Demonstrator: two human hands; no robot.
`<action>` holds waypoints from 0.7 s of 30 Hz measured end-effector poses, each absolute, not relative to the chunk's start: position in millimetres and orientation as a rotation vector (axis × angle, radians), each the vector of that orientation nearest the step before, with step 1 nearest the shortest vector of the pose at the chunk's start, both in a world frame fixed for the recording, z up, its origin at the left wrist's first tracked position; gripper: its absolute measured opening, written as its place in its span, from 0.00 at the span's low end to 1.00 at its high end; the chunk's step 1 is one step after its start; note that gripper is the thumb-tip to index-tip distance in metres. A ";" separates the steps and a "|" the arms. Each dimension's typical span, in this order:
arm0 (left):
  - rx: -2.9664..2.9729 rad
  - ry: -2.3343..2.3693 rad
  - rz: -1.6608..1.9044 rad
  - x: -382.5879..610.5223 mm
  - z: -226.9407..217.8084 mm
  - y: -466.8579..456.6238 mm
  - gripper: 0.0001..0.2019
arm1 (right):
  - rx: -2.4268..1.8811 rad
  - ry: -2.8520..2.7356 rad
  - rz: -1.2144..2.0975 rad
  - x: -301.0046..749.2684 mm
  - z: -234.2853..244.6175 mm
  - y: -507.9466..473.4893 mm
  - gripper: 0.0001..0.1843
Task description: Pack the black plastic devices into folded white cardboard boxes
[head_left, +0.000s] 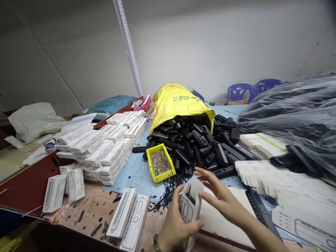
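A small white printed box (186, 208) stands upright near the front of the table, its top flaps raised. My left hand (173, 224) is wrapped around it, thumb across the front. Something dark shows inside the open top; its kind is mostly hidden. My right hand (222, 199) is at the right side of the box top, fingers spread, with one fingertip at a flap. Left of my hands lie two closed white boxes (135, 220). Behind them are loose black screws (169, 192) and a yellow tray (172, 171) of small metal pieces.
Closed white boxes (105, 150) are stacked at left. A yellow sack (178, 101) spills black plastic devices (199, 147) over the table middle. Flat unfolded cartons (273, 182) and grey plastic bags (296, 108) crowd the right. A red-brown board (23, 187) edges the left side.
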State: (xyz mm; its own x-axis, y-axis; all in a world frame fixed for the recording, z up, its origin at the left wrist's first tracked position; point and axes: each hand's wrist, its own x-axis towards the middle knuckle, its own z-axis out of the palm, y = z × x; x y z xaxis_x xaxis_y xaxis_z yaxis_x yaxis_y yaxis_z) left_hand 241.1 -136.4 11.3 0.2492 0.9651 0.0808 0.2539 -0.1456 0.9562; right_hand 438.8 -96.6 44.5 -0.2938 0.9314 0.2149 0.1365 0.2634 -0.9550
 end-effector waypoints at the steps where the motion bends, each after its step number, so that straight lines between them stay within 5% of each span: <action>1: 1.610 1.205 0.982 243.4 8.7 -138.2 0.47 | -1.006 -1.531 1.231 433.1 39.4 -97.7 0.33; 7: 2.066 1.379 1.067 251.6 -0.1 -142.1 0.37 | -1.021 -1.342 1.314 403.9 24.3 -111.2 0.22; 11: 2.254 1.441 1.133 248.6 1.1 -140.0 0.27 | -0.932 -1.698 1.193 406.1 28.8 -126.8 0.25; 21: 2.335 1.416 1.328 245.6 -1.1 -146.7 0.32 | -0.915 -1.673 1.251 405.1 34.6 -131.5 0.14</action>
State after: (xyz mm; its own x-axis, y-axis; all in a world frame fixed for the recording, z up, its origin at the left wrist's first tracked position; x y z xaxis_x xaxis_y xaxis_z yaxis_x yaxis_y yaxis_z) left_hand 245.6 -146.7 -1.1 0.1849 0.7608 0.6221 0.6691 -0.5611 0.4873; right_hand 405.1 -131.5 34.6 -0.3860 0.9021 0.1931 0.0700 0.2374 -0.9689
